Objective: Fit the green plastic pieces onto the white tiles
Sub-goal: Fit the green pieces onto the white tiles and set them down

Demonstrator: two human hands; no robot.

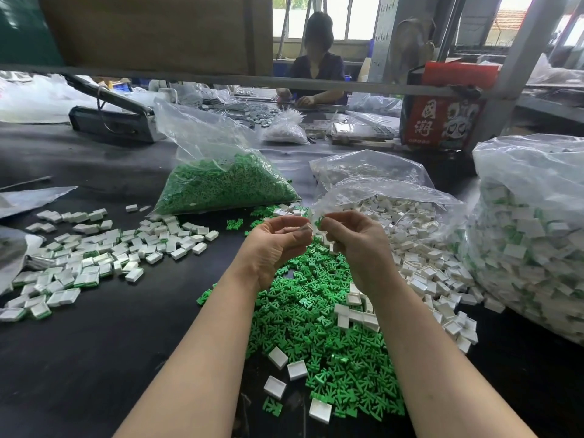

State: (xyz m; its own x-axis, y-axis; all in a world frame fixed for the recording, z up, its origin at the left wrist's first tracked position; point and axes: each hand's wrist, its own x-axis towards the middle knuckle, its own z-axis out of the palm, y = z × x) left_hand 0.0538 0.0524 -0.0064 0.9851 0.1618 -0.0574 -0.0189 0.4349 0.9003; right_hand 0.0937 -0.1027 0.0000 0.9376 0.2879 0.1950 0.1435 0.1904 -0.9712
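We hold our two hands raised together above the heap: our left hand (pixel 278 241) pinches what looks like one white tile (pixel 308 228) at its fingertips, though it is blurred, and our right hand (pixel 354 238) pinches one green piece (pixel 319 221) just beside it, the two nearly touching. Below and between our forearms lies one loose heap of green pieces (pixel 319 327), too many to count, with five stray white tiles (pixel 297 369) near its close edge. Right of our right hand, white tiles (pixel 423 257) spill from one open bag. Left of our left hand lies one spread of fitted tiles (pixel 94 248). Beyond our hands stands one bag of green pieces (pixel 221 188); far right, one large bag of finished tiles (pixel 534 235). All rests on one black table (pixel 110 343).
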